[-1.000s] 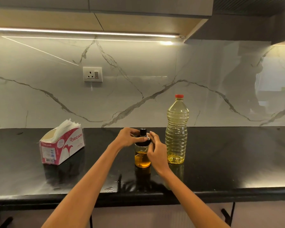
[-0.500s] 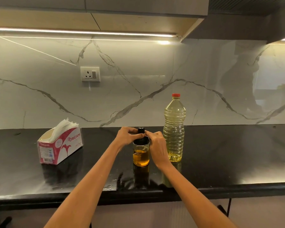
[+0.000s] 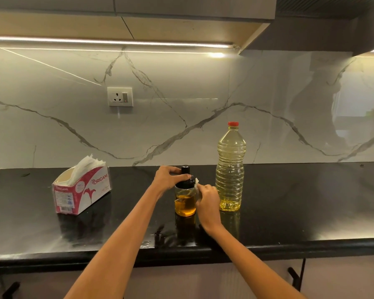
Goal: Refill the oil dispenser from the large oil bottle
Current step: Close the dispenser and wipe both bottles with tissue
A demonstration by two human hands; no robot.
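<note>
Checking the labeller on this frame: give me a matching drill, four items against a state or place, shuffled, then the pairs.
Items:
1. oil dispenser
2. large oil bottle
3. tissue box
4. wall socket

States or places:
A. on the marble backsplash, above the counter
B. red cap on, standing at the right hand side
C. open top, white tissues sticking out, far left on the counter
D. black lid gripped by the left hand, amber oil in the lower part

Pairs: 1-D, 2-B, 3-C, 4-A
</note>
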